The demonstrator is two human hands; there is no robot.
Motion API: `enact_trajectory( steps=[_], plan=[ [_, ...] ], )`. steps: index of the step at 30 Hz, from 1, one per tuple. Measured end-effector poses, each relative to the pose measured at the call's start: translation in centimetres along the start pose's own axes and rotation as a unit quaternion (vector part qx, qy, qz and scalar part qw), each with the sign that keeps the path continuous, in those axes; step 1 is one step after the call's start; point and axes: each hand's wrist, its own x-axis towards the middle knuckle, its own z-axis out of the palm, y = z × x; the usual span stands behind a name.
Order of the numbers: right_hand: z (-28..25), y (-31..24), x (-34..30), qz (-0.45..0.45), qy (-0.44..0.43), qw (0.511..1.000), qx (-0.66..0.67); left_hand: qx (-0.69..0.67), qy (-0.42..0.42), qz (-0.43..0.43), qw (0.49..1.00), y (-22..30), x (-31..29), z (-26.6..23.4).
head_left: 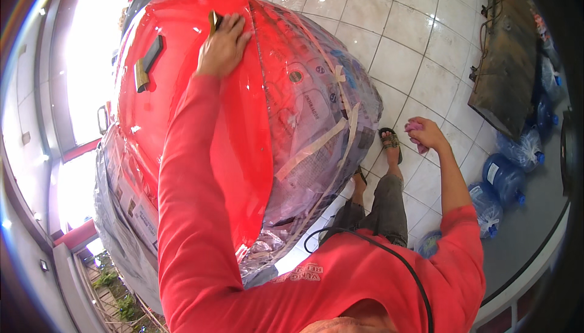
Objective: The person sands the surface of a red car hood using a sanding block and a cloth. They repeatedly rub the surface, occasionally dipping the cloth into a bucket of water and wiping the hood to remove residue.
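A black cable (418, 276) crosses the red, pale-lettered shirt (365, 272), worn with dark grey trousers (390, 208) and strapped sandals (389, 139).

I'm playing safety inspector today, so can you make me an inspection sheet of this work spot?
Surface: glossy red car panel, bordered by newspaper masking under clear plastic.
Job's things: pink cloth; dark-and-gold piece lying on the panel.
Clutter: blue water jugs at the right, some in clear bags.
Left hand: on the panel, another gold-coloured piece at its fingertips; grip unclear.
Right hand: holds the cloth off the panel.
Cables: black cable across the red shirt.
Surroundings: pale tiled floor; dark board at right.
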Motion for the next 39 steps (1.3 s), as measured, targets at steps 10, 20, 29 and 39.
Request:
enact_trajectory(
  steps=[10, 20, 29, 39],
  plan=[
    [-0.2, 17.4, -5.7, 0.201, 0.048, 0.965, 0.16, -0.051, -0.053, -0.04, 0.996, -1.6, 5.4, -0.6],
    [2.1, 27.6, -16.4, 0.36, 0.057, 0.912, 0.191, -0.071, -0.075, -0.008, 0.995, 2.2, -0.1, -2.4],
    [1.0, 26.4, -16.1, 0.286, 0.101, 0.879, 0.369, 0.004, -0.051, 0.021, 0.998, 2.0, 0.7, 1.1],
    [3.1, 29.9, -18.4, 0.266, 0.098, 0.91, 0.304, 0.026, -0.046, -0.046, 0.998, -1.9, 5.1, 1.1]
  ],
)
